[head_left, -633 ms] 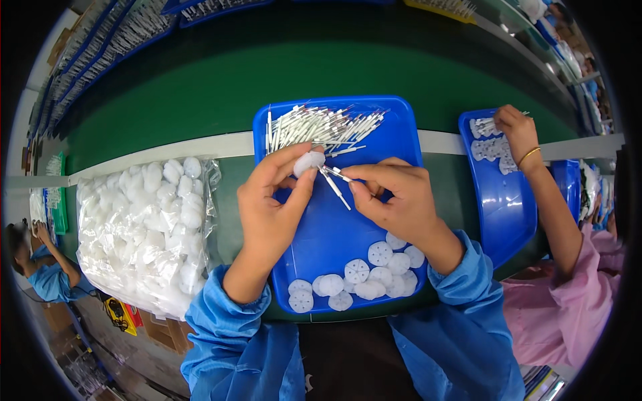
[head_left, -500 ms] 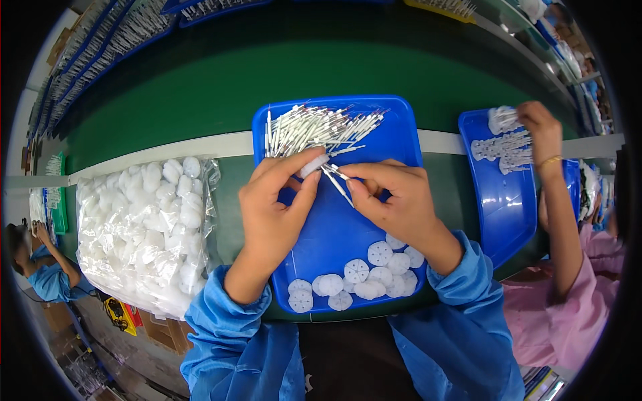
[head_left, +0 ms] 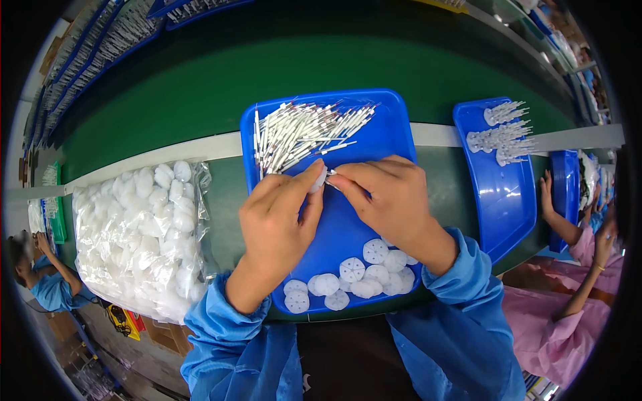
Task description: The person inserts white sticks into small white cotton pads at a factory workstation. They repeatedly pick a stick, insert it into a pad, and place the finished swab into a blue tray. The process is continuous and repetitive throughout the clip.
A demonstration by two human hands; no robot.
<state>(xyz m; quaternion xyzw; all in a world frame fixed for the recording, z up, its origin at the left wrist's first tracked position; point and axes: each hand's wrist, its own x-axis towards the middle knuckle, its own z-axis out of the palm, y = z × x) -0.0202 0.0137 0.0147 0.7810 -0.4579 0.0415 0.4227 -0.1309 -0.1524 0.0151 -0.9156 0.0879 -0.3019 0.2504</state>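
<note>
Over the blue tray (head_left: 321, 230), my left hand (head_left: 277, 217) pinches a translucent white plastic disc (head_left: 318, 181) edge-on between thumb and fingers. My right hand (head_left: 391, 200) is closed, its thumb and fingertips meeting at the disc's face. A bit of a thin white stick (head_left: 330, 173) shows at those fingertips; its rest is hidden by the hand. Beyond my hands, a heap of similar white sticks (head_left: 301, 130) with thin wire-like ends lies in the tray's far left part. Several loose round discs (head_left: 352, 270) with small holes lie along the near edge.
A clear bag (head_left: 137, 240) packed with white discs lies at left. At right, another blue tray (head_left: 501, 200) holds several discs bristling with sticks (head_left: 505, 137). A co-worker in a pink sleeve (head_left: 542, 331) sits beside it. Filled blue trays (head_left: 120, 60) stand far left.
My right hand has brought the sticks up against the disc, and they now barely show. The co-worker's hand has left the right tray, where the stick-filled discs now stand uncovered.
</note>
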